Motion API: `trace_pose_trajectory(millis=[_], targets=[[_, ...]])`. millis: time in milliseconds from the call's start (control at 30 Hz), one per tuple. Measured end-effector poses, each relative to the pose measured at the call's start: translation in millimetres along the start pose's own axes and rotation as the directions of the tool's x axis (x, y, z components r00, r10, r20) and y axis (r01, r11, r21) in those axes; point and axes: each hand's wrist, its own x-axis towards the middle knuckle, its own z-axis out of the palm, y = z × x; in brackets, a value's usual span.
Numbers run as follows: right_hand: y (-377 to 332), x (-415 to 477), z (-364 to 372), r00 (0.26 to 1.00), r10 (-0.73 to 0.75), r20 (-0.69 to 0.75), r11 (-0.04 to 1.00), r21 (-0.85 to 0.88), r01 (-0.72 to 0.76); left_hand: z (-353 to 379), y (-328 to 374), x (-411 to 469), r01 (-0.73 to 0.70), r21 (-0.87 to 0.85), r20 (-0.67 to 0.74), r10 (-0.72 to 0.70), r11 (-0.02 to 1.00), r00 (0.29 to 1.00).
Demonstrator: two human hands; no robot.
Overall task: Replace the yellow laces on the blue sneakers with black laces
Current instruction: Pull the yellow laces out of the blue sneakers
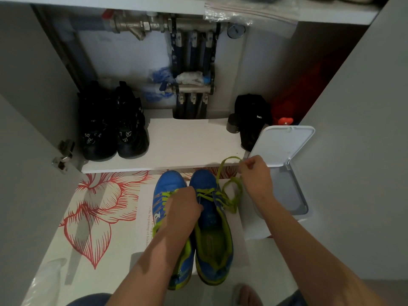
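My right hand (256, 174) pinches the loosened yellow lace (230, 158), lifted beside the right blue sneaker (206, 182). My left hand (183, 207) curls over where both sneakers meet; I cannot tell what it grips. The left blue sneaker (167, 188) is laced. Both stand on white paper (144, 195) below the shelf (187, 142).

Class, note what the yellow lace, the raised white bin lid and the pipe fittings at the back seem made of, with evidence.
Yellow lace: flat woven fabric, likely; it hangs limp in loops from the right hand. Bin lid: moulded plastic, matt white, smooth with rounded corners. Pipe fittings: metal, probably steel or nickel-plated brass; silvery with bright glints.
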Motion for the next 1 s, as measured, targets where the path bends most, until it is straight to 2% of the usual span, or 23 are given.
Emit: trace_pose_trajectory(millis=[67, 133, 267, 333, 400, 433, 500, 600, 733, 767, 800, 833, 867, 900, 933, 967, 1000], targets=[[1, 1, 2, 0.998, 0.013, 0.056, 0.999, -0.034, -0.011, 2, 2, 1, -0.063, -0.062, -0.147, 0.053, 0.996, 0.988], [2, 0, 5, 0.981, 0.042, 0.188, 0.991, -0.132, -0.018, 7, 3, 4, -0.142, -0.094, -0.235, 0.117, 0.985, 0.965], [-4, -15, 6, 0.933, 0.014, 0.360, 0.941, -0.320, 0.109, 21, 1, 11, -0.239, 0.017, -0.192, 0.238, 0.971, 0.952], [-10, -26, 2, 0.849, 0.113, 0.516, 0.945, -0.321, 0.069, 25, 2, 12, -0.261, 0.043, -0.174, 0.264, 0.964, 0.949], [-13, -37, 1, 0.689, 0.277, 0.670, 0.927, -0.376, -0.006, 25, 5, 14, -0.282, 0.017, -0.195, 0.280, 0.959, 0.940], [-12, -41, 3, 0.634, 0.317, 0.706, 0.904, -0.427, 0.024, 26, 7, 15, -0.289, 0.003, -0.206, 0.283, 0.957, 0.937], [-8, -43, 7, 0.616, 0.337, 0.712, 0.887, -0.460, 0.046, 27, 10, 15, -0.271, 0.021, -0.205, 0.270, 0.962, 0.941], [-7, -42, 9, 0.600, 0.336, 0.726, 0.910, -0.414, -0.009, 29, 11, 16, -0.233, 0.009, -0.195, 0.230, 0.972, 0.953], [-3, -37, 6, 0.561, 0.327, 0.760, 0.927, -0.372, -0.035, 34, 10, 18, -0.197, -0.160, -0.169, 0.169, 0.967, 0.971], [-2, -36, 5, 0.556, 0.333, 0.762, 0.928, -0.368, -0.052, 34, 10, 19, -0.174, -0.268, -0.173, 0.130, 0.948, 0.976], [-1, -36, 4, 0.554, 0.338, 0.761, 0.929, -0.362, -0.070, 31, 10, 19, -0.106, -0.442, -0.171, 0.033, 0.891, 0.985], [0, -35, 4, 0.556, 0.339, 0.759, 0.931, -0.355, -0.084, 24, 11, 19, -0.012, -0.644, -0.136, -0.099, 0.765, 0.986], [2, -34, 3, 0.558, 0.335, 0.759, 0.935, -0.343, -0.095, 16, 10, 18, 0.088, -0.811, -0.044, -0.211, 0.578, 0.976], [3, -34, 2, 0.557, 0.332, 0.762, 0.937, -0.332, -0.106, 8, 9, 18, 0.188, -0.930, 0.098, -0.280, 0.316, 0.955], [4, -34, 2, 0.555, 0.329, 0.764, 0.940, -0.324, -0.110, 3, 6, 18, 0.246, -0.963, 0.201, -0.308, 0.114, 0.930], [4, -34, 2, 0.552, 0.324, 0.768, 0.941, -0.321, -0.107, -1, 8, 18, 0.278, -0.960, 0.256, -0.306, 0.028, 0.917], [5, -34, 3, 0.552, 0.320, 0.770, 0.942, -0.322, -0.097, -1, 9, 18, 0.270, -0.951, 0.216, -0.302, 0.151, 0.929]])
